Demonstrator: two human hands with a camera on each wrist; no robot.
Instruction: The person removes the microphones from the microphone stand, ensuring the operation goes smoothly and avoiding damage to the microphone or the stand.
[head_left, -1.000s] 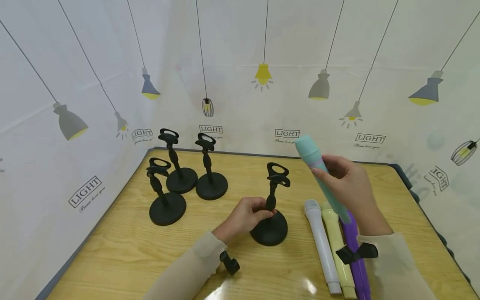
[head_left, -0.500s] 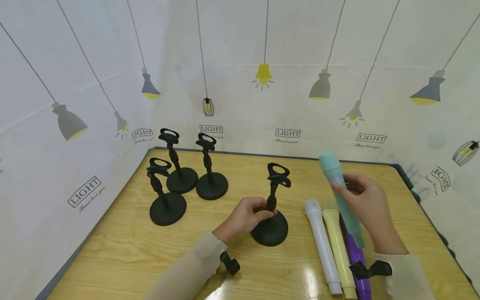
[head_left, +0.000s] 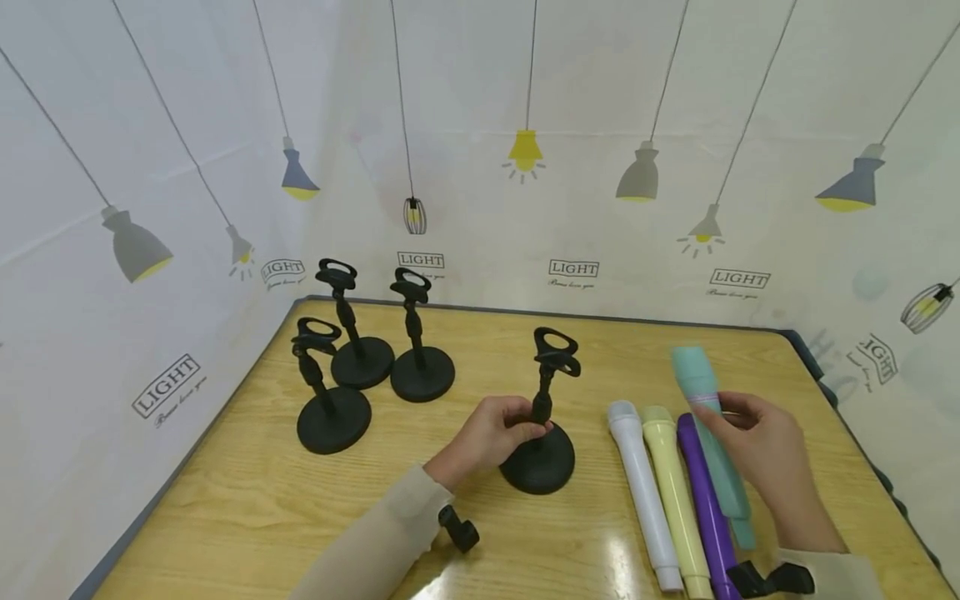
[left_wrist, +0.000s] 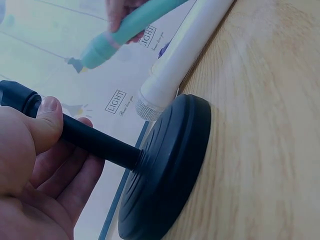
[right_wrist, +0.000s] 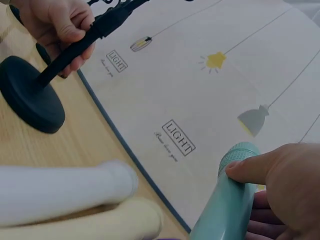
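My left hand grips the stem of a black microphone stand, thumb and fingers round it just above the round base. The base rests on the table, and the clip on top holds nothing. In my right hand is a teal microphone, pinched near its head and slanting with the head away from me. It is right of a purple microphone. Left of that lie a yellow microphone and a white microphone, side by side. The left wrist view shows the stand's stem between thumb and fingers.
Three more black microphone stands stand at the table's back left, their clips holding nothing. A white curtain printed with lamps surrounds the wooden table at the back and sides.
My right hand has moved right and down toward me with the teal microphone, from beside the stand's clip to the right of the purple microphone. The left hand and stand have stayed put.
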